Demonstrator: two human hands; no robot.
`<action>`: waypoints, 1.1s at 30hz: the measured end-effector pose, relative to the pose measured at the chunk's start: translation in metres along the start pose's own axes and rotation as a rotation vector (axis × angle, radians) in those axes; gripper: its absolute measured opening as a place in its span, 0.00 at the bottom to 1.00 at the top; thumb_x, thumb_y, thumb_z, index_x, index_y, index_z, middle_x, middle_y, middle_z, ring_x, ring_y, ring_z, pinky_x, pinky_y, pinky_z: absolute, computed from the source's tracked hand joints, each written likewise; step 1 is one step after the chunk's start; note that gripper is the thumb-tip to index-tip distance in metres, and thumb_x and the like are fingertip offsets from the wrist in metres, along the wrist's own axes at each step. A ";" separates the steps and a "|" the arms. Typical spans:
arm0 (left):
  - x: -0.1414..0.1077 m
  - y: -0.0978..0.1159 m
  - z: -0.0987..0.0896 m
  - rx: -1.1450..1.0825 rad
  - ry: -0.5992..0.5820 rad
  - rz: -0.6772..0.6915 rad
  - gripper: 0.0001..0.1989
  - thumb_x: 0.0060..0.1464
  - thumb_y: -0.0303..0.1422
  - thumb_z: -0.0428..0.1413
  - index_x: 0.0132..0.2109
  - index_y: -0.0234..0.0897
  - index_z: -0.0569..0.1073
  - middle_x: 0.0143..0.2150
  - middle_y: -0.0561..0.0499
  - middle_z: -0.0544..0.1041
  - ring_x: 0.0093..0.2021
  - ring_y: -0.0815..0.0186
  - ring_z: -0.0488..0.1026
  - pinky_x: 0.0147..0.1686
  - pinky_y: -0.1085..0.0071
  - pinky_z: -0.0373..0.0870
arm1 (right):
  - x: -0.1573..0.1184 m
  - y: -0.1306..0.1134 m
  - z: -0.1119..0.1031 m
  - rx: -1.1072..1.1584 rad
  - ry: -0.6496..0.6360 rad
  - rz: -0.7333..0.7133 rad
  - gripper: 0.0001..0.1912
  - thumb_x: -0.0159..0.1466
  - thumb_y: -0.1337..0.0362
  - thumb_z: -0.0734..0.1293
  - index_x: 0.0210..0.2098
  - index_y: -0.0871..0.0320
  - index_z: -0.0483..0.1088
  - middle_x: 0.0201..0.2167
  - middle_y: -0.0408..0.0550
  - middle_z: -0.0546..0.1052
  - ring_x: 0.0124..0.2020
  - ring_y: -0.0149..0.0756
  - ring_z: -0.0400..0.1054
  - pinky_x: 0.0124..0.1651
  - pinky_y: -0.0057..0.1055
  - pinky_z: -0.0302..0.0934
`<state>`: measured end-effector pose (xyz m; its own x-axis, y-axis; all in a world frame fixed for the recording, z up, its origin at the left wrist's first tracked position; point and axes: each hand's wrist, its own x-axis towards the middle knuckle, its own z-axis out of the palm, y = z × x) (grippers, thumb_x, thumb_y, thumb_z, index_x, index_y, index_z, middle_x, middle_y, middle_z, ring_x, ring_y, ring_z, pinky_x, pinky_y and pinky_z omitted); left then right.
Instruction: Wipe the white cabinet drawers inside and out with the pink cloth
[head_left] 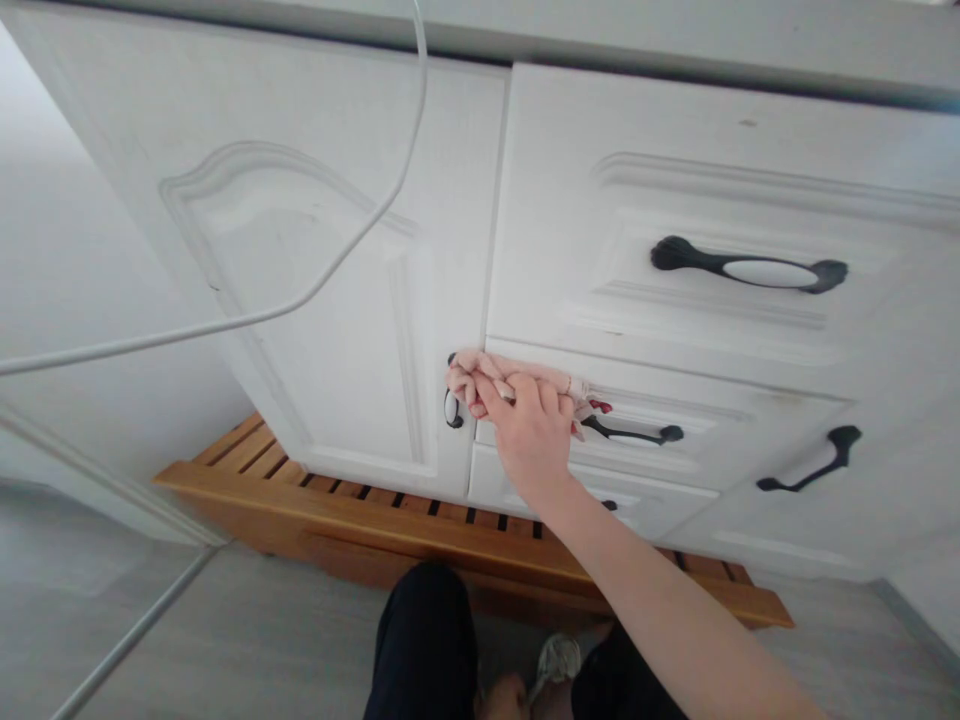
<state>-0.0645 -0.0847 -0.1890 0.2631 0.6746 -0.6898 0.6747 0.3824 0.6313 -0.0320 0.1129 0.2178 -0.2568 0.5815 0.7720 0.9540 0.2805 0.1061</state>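
My right hand (531,430) is closed on a pink cloth (551,378) with red bits at its right end. The bunched cloth lies against the white cabinet front, at the gap between the left door (322,270) and the middle drawer (697,400). It partly covers the upper end of the door's black-and-white handle (454,408). To the right of my hand is the middle drawer's dark handle (637,434), its left end close to the cloth. My left hand is out of the picture.
A white cable (315,290) hangs across the left door. Below the cabinet stands a slatted wooden bench (360,512), with my knees in front of it. The top drawer's handle (750,268) and another handle (814,465) stick out at the right.
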 end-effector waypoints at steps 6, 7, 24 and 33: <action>0.021 -0.009 0.011 0.065 0.034 -0.063 0.14 0.59 0.23 0.50 0.45 0.40 0.77 0.49 0.50 0.81 0.53 0.63 0.76 0.52 0.69 0.66 | -0.053 0.000 0.019 0.026 -0.220 -0.063 0.12 0.71 0.60 0.65 0.52 0.42 0.74 0.42 0.48 0.75 0.43 0.43 0.59 0.41 0.40 0.45; 0.021 -0.010 0.012 0.067 0.040 -0.056 0.14 0.59 0.23 0.50 0.45 0.39 0.77 0.49 0.49 0.81 0.53 0.64 0.76 0.51 0.69 0.66 | -0.058 -0.001 0.020 0.037 -0.260 -0.070 0.12 0.71 0.60 0.65 0.53 0.43 0.74 0.42 0.48 0.75 0.44 0.43 0.59 0.41 0.40 0.45; 0.029 -0.021 0.009 0.125 0.021 0.022 0.12 0.63 0.21 0.50 0.47 0.33 0.76 0.49 0.48 0.80 0.53 0.66 0.76 0.56 0.65 0.67 | -0.074 0.011 0.035 0.189 -0.295 -0.108 0.12 0.73 0.57 0.62 0.41 0.47 0.78 0.48 0.43 0.77 0.51 0.40 0.61 0.52 0.40 0.49; 0.030 -0.028 0.013 0.136 0.011 0.008 0.06 0.65 0.29 0.55 0.45 0.35 0.76 0.47 0.50 0.81 0.52 0.63 0.76 0.57 0.61 0.68 | -0.137 0.137 0.000 -0.053 -0.001 0.147 0.10 0.68 0.60 0.69 0.43 0.38 0.81 0.42 0.48 0.76 0.49 0.42 0.62 0.56 0.42 0.51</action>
<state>-0.0667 -0.0834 -0.2314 0.2620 0.6846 -0.6802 0.7599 0.2881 0.5827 0.1341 0.0719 0.1261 -0.1138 0.6139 0.7811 0.9882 0.1514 0.0249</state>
